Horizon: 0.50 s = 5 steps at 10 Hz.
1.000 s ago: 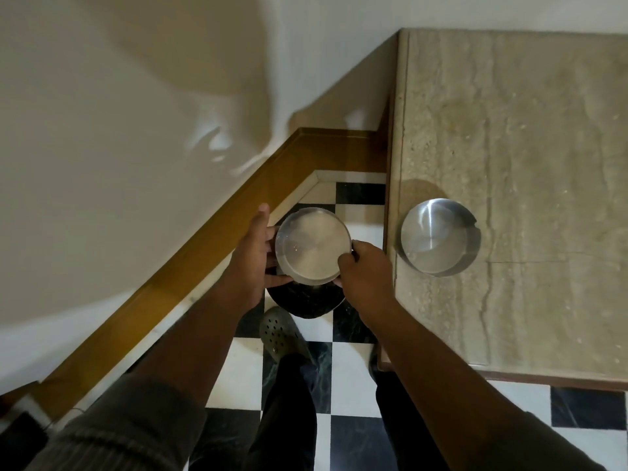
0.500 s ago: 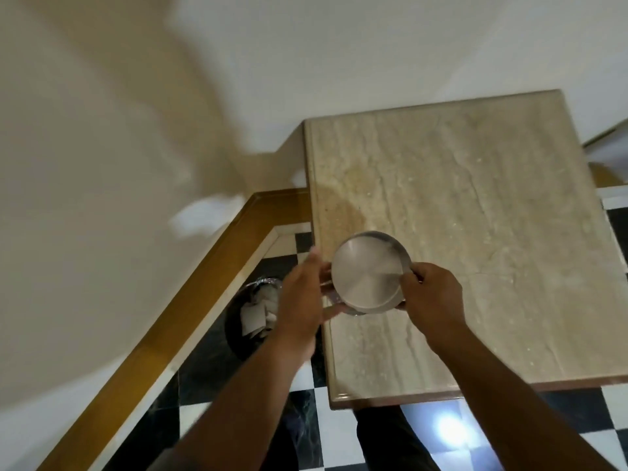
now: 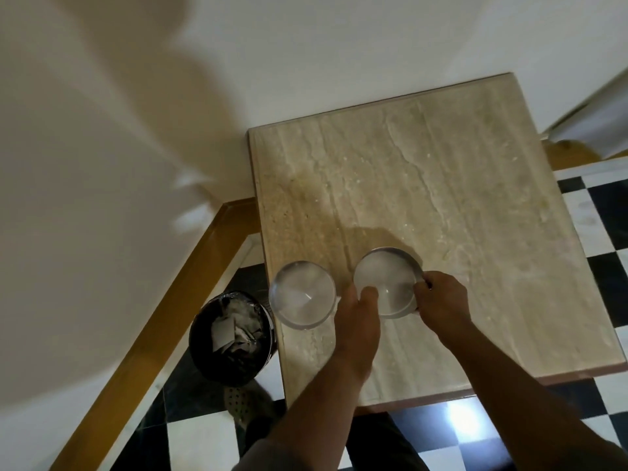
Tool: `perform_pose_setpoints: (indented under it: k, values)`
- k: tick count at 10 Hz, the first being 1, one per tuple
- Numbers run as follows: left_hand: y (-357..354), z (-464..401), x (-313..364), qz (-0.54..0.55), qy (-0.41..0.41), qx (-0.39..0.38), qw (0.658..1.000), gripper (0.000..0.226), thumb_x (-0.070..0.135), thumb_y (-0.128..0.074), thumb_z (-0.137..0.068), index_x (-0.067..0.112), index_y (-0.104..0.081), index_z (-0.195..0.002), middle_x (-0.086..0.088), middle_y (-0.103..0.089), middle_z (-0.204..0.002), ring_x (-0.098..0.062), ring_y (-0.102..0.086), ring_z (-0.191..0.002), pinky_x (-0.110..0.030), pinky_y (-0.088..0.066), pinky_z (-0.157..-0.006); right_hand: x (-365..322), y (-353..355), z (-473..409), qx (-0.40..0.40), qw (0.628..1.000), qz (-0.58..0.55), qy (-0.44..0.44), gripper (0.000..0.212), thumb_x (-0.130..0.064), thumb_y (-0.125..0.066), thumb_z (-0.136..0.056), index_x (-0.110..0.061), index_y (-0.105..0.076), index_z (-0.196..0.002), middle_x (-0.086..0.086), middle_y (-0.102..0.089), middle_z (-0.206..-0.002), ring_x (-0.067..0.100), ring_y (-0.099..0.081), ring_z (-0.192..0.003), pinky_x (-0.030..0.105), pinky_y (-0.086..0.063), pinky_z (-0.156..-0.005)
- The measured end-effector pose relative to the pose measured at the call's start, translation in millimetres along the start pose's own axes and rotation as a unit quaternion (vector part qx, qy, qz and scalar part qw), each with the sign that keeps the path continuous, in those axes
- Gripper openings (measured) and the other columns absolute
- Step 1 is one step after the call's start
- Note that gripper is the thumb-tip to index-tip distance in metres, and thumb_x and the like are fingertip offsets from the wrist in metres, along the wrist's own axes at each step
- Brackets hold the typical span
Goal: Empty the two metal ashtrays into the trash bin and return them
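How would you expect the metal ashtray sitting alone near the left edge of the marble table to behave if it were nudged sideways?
The lone ashtray looks low, wide and flat-bottomed, so it would probably slide rather than tip or roll. The marble table looks smooth, so it may slide easily. It sits close to the left edge above the trash bin, so a leftward push could drop it.

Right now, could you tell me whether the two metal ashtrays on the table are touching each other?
Apart. The head view shows bare marble and the left hand between the left ashtray and the held ashtray.

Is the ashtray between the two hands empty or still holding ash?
Empty, as far as shows: the held ashtray sits upright over the table with a bare, shiny base, though blur could hide fine residue.
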<state>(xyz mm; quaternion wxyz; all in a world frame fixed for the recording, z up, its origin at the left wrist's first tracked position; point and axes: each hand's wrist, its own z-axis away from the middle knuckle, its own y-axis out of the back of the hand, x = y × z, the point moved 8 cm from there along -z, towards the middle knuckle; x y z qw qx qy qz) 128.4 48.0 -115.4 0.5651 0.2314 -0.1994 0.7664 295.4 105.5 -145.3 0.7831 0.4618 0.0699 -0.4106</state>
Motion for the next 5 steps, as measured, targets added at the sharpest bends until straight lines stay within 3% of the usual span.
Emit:
perform_pose_setpoints:
  k: [2, 3, 4, 5]
  values:
    - [1, -17, -10, 0.014, 0.01, 0.011, 1.0, 0.024, 0.031, -0.046, -0.091, 0.027, -0.067, -0.1, -0.005, -0.066, -0.113, -0.014, -0.058, -0.105, -0.039, -0.046, -0.101, 6, -5, -9, -0.018, 1.0, -0.019, -0.013, 0.019, -0.003, -0.05, -0.087, 0.004, -0.067, -0.082, 0.021, -0.068, -0.079, 0.035, -0.067, -0.073, 0.053, -0.061, -0.071]
    - [4, -17, -12, 0.023, 0.013, 0.012, 1.0, 0.021, 0.028, -0.048, -0.095, 0.024, -0.068, -0.1, 0.0, -0.067, -0.109, -0.011, -0.059, -0.103, -0.039, -0.045, -0.103, 8, -3, -7, -0.026, 0.999, -0.02, -0.012, 0.018, -0.003, -0.051, -0.088, 0.003, -0.066, -0.08, 0.017, -0.065, -0.075, 0.032, -0.064, -0.07, 0.045, -0.06, -0.067]
    - [14, -12, 4, -0.045, 0.01, 0.024, 0.999, 0.022, 0.028, -0.045, -0.101, 0.033, -0.063, -0.088, 0.006, -0.063, -0.104, -0.021, -0.06, -0.113, -0.047, -0.042, -0.113, -1, 6, 8, -0.031, 0.999, -0.03, -0.012, 0.016, -0.01, -0.055, -0.089, 0.001, -0.067, -0.089, 0.008, -0.062, -0.076, 0.026, -0.06, -0.073, 0.024, -0.048, -0.054]
    - [26, 5, 23, -0.105, -0.007, 0.045, 0.993, 0.019, 0.033, -0.047, -0.098, 0.036, -0.06, -0.086, 0.0, -0.062, -0.109, -0.031, -0.058, -0.123, -0.052, -0.041, -0.114, -6, 12, 22, -0.026, 0.999, -0.029, -0.008, 0.032, -0.021, -0.061, -0.088, 0.001, -0.065, -0.111, 0.011, -0.063, -0.101, 0.024, -0.061, -0.086, 0.02, -0.047, -0.065]
